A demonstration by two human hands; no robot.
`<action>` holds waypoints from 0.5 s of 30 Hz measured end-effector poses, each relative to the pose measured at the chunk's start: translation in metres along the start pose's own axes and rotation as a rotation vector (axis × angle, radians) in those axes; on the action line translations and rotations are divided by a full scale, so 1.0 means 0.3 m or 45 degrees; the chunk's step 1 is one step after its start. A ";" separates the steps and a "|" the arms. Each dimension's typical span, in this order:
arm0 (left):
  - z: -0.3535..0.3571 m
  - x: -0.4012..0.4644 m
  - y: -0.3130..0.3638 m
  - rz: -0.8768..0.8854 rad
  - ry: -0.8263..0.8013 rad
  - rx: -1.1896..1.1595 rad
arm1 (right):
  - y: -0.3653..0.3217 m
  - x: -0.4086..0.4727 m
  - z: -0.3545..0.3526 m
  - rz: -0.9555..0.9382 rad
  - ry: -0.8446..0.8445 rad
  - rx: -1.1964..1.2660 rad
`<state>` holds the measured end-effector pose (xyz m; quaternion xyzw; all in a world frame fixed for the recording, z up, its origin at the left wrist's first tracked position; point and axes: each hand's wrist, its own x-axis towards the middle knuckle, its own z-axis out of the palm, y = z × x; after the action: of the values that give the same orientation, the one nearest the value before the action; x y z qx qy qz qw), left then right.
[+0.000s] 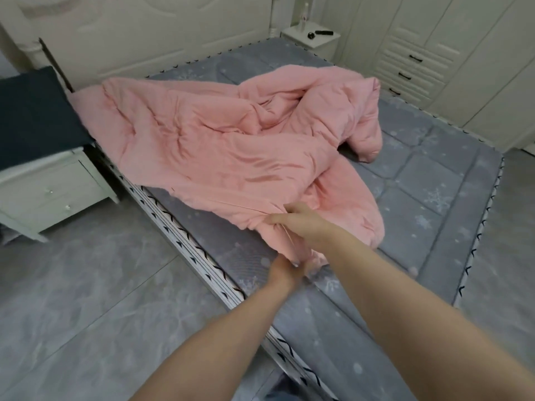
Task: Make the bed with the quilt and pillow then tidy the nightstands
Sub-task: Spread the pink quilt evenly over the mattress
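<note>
A crumpled pink quilt (220,140) lies in a heap across the grey snowflake-patterned mattress (428,204). Both my hands hold its near corner at the bed's left edge. My right hand (301,224) pinches the fabric from above. My left hand (285,266) grips the corner just below it, partly hidden by folds. A dark blue cushion or pillow (34,117) rests on the near white nightstand (49,195) at the left. A second white nightstand (311,39) stands beyond the bed at the back.
The far nightstand carries a bottle (304,20) and small dark objects (324,32). A cream headboard (150,33) lines the back. White wardrobe doors and drawers (434,62) stand at the right. Grey tiled floor (86,299) lies at the left.
</note>
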<state>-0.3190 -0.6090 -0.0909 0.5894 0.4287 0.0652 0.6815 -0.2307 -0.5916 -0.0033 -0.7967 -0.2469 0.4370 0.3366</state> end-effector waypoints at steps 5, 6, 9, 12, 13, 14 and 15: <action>0.175 -0.097 -0.040 -0.093 0.277 -0.227 | 0.173 -0.103 -0.161 -0.052 0.133 0.513; 0.207 -0.116 -0.036 -0.188 0.341 -0.365 | 0.235 -0.120 -0.209 0.003 0.287 0.506; 0.241 -0.128 -0.016 -0.354 0.325 -0.969 | 0.487 -0.184 -0.290 0.423 0.605 0.485; 0.224 -0.151 -0.005 -0.435 0.235 -1.266 | 0.626 -0.286 -0.267 0.772 0.393 0.828; 0.213 -0.162 0.000 -0.431 0.207 -1.317 | 0.640 -0.299 -0.234 0.828 0.310 1.039; 0.207 -0.180 0.000 -0.444 0.177 -1.357 | 0.655 -0.311 -0.205 0.846 0.294 1.273; 0.200 -0.194 0.003 -0.464 0.151 -1.389 | 0.667 -0.301 -0.164 0.831 0.288 1.438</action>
<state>-0.3153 -0.6881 -0.0645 0.0647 0.4650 0.1912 0.8620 -0.2131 -0.7997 -0.0866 -0.5726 0.3113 0.4925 0.5767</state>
